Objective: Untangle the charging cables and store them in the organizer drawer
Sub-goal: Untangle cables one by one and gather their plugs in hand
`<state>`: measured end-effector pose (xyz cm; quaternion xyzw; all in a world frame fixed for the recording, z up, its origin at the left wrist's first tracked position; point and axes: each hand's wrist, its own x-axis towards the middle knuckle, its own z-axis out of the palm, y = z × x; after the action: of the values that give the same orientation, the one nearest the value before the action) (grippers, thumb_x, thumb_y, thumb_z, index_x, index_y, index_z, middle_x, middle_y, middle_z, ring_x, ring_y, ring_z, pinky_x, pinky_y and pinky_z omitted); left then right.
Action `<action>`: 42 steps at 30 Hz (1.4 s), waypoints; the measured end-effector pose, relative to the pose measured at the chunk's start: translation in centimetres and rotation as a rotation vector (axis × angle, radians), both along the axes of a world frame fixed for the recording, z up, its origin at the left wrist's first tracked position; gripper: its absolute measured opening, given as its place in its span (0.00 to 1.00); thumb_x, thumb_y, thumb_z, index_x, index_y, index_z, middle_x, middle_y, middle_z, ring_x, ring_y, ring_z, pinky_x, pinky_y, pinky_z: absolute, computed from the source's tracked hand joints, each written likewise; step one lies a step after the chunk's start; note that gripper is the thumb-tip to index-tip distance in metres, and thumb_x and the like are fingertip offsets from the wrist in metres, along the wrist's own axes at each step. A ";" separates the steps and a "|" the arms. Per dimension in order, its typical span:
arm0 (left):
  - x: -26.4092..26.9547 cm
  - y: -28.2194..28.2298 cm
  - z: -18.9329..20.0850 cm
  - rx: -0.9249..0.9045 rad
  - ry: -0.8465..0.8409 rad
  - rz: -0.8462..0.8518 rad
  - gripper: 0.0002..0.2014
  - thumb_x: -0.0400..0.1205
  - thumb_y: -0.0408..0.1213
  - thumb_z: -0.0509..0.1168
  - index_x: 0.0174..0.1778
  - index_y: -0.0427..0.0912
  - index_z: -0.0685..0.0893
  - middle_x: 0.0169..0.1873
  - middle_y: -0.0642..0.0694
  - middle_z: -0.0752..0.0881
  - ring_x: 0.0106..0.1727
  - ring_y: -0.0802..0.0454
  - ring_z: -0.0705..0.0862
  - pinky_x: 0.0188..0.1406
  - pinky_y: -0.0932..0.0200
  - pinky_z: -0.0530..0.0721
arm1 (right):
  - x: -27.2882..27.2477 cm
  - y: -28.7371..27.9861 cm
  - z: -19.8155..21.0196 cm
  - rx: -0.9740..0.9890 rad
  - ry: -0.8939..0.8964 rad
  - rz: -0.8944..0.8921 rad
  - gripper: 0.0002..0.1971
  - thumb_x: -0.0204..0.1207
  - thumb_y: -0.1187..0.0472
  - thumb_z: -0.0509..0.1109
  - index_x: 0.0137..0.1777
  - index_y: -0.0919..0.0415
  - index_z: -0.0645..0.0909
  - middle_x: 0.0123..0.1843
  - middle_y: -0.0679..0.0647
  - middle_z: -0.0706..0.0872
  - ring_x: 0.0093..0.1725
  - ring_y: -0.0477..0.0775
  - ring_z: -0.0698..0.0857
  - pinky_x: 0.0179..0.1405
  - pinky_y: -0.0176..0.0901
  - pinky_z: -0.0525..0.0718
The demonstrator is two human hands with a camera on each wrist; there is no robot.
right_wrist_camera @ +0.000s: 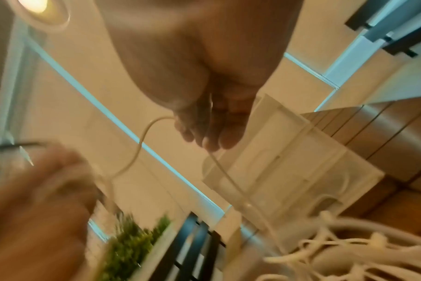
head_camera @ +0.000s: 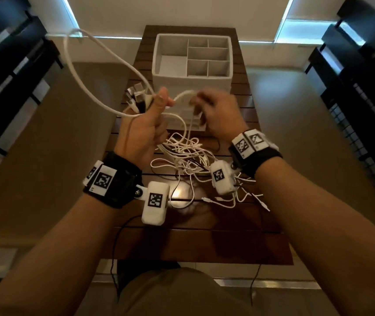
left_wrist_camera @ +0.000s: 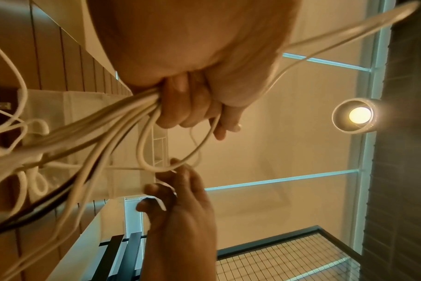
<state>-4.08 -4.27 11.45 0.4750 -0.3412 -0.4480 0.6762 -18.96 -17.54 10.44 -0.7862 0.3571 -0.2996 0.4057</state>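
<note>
My left hand is raised over the table and grips a bundle of white charging cables in its fist. One thick white cable loops up and out to the left of that hand. My right hand, blurred, pinches a thin white cable that arcs between the two hands. A tangle of white cables lies on the table below the hands, still joined to the held bundle. The white organizer, with several open compartments on top, stands behind the hands.
The dark slatted wooden table is narrow, with floor on both sides. Several plugs stick out beyond my left hand. Dark shelving stands at both sides. A green plant shows in the right wrist view.
</note>
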 end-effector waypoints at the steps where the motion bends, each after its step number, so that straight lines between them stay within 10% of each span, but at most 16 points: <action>1: 0.2 0.1 -0.2 0.018 0.009 0.034 0.11 0.89 0.47 0.69 0.49 0.42 0.87 0.22 0.53 0.68 0.21 0.57 0.60 0.18 0.61 0.58 | -0.2 -0.3 0.7 0.002 -0.047 -0.011 0.08 0.90 0.61 0.66 0.56 0.60 0.87 0.43 0.60 0.90 0.29 0.45 0.86 0.25 0.41 0.86; 9: 0.1 0.2 -1.9 0.132 0.021 0.120 0.15 0.89 0.32 0.67 0.73 0.43 0.85 0.23 0.55 0.69 0.18 0.61 0.61 0.15 0.65 0.60 | -0.8 -1.1 4.7 -0.166 -0.112 0.036 0.06 0.89 0.59 0.66 0.54 0.59 0.82 0.50 0.57 0.87 0.40 0.57 0.90 0.29 0.42 0.89; 16: 1.0 1.2 -2.6 0.253 -0.115 0.136 0.08 0.86 0.28 0.70 0.60 0.36 0.88 0.25 0.52 0.80 0.17 0.63 0.72 0.13 0.68 0.67 | -5.1 -3.2 0.1 -0.290 0.780 -0.098 0.12 0.80 0.68 0.65 0.47 0.49 0.83 0.51 0.57 0.90 0.51 0.64 0.88 0.55 0.60 0.89; 21: 2.0 2.2 -3.7 0.373 -0.298 0.140 0.05 0.81 0.27 0.75 0.50 0.37 0.91 0.32 0.49 0.88 0.26 0.61 0.83 0.19 0.67 0.78 | -9.5 -3.3 -3.3 -0.165 1.219 -0.152 0.14 0.87 0.64 0.62 0.66 0.66 0.84 0.65 0.68 0.87 0.63 0.71 0.87 0.57 0.59 0.83; 30: 1.8 2.2 -4.3 0.608 -0.330 -0.033 0.05 0.79 0.27 0.78 0.44 0.38 0.89 0.27 0.52 0.89 0.23 0.62 0.84 0.15 0.69 0.74 | -13.1 -3.5 0.9 -0.393 0.971 -0.605 0.12 0.86 0.67 0.58 0.60 0.67 0.82 0.55 0.70 0.85 0.56 0.76 0.86 0.48 0.62 0.82; 35: 2.5 2.3 -4.2 0.511 -0.374 0.014 0.12 0.80 0.21 0.71 0.53 0.42 0.87 0.27 0.52 0.81 0.20 0.61 0.75 0.18 0.64 0.71 | -13.9 -1.8 -1.6 -0.124 1.279 -0.319 0.11 0.86 0.65 0.63 0.58 0.68 0.87 0.49 0.65 0.86 0.52 0.69 0.88 0.49 0.57 0.84; 42: 1.3 2.0 -3.0 0.295 -0.134 0.037 0.16 0.92 0.48 0.62 0.47 0.41 0.86 0.23 0.52 0.64 0.21 0.58 0.59 0.21 0.59 0.56 | -7.1 0.5 -1.8 -0.289 1.095 -0.103 0.12 0.85 0.66 0.61 0.61 0.63 0.85 0.58 0.63 0.88 0.58 0.68 0.88 0.54 0.57 0.85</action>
<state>-2.80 -2.25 8.43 0.6042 -0.3071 -0.4481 0.5829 -26.11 -17.06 8.61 -0.8559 0.5087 0.0865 0.0343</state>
